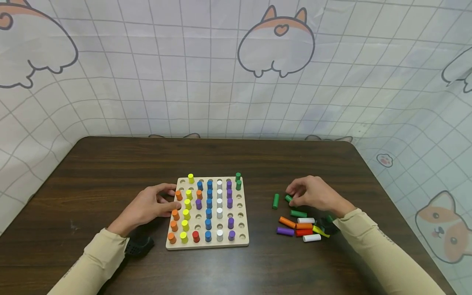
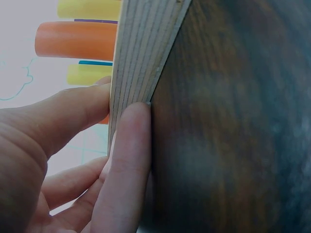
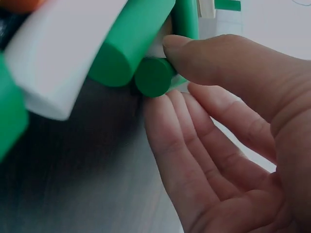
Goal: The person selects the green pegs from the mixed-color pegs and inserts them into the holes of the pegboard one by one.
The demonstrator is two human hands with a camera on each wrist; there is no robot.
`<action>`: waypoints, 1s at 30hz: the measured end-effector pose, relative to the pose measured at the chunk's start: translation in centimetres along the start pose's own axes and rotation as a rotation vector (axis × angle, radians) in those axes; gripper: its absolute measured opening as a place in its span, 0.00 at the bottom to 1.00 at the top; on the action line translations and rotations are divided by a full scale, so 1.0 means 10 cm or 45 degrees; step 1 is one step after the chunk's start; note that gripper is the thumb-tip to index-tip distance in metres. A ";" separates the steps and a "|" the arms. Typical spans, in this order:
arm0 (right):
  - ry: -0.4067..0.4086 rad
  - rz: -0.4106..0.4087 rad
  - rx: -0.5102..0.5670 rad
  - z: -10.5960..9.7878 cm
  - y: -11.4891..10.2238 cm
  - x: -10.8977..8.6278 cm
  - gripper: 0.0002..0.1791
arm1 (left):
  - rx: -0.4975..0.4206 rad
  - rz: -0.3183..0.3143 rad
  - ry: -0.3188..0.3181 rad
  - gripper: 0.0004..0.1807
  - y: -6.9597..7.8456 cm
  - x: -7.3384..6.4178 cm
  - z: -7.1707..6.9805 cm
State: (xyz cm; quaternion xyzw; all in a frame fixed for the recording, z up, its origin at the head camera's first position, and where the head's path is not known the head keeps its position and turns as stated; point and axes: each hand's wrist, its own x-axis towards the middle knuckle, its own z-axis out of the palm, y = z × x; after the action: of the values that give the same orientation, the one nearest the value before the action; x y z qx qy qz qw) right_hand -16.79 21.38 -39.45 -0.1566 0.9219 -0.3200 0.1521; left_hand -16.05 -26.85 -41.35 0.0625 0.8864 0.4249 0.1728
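Observation:
A light wooden pegboard [image 1: 189, 231] lies on the table, with columns of coloured pegs standing in its holes. My left hand [image 1: 147, 207] grips its left edge, thumb on the top face beside the orange pegs; in the left wrist view a fingertip [image 2: 135, 121] lies against the layered side of the board [image 2: 141, 43]. Right of the board, my right hand [image 1: 315, 192] pinches a green peg [image 3: 154, 77] between thumb and fingers, close to the table. Another green peg [image 1: 275, 201] lies just left of that hand, and one more [image 1: 298, 214] lies just below it.
Loose pegs lie in a group near the right forearm: orange [image 1: 287, 222], purple [image 1: 285, 231], red [image 1: 304, 232], white [image 1: 312, 238] and yellow [image 1: 321, 232]. The dark wooden table [image 1: 110, 164] meets a white patterned cloth [image 1: 206, 102] behind. Two green pegs [image 1: 238, 185] stand at the board's far right corner.

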 end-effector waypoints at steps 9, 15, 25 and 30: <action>-0.046 -0.023 -0.001 -0.01 -0.02 -0.01 0.11 | -0.008 -0.003 0.002 0.43 0.00 0.00 0.00; -0.034 -0.076 -0.052 0.00 -0.05 0.00 0.11 | -0.005 -0.011 0.001 0.43 0.01 -0.01 0.00; 0.069 -0.140 -0.031 0.02 -0.19 0.05 0.11 | -0.004 -0.007 0.004 0.42 0.01 -0.02 0.00; 0.147 -0.173 0.056 0.07 -0.29 0.10 0.11 | -0.001 -0.005 0.004 0.42 0.03 -0.02 0.00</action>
State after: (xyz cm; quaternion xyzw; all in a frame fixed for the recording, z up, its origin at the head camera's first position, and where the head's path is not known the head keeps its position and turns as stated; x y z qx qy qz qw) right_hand -16.91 18.43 -38.25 -0.1966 0.9092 -0.3582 0.0799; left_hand -15.86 -26.71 -41.10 0.0601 0.8866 0.4250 0.1723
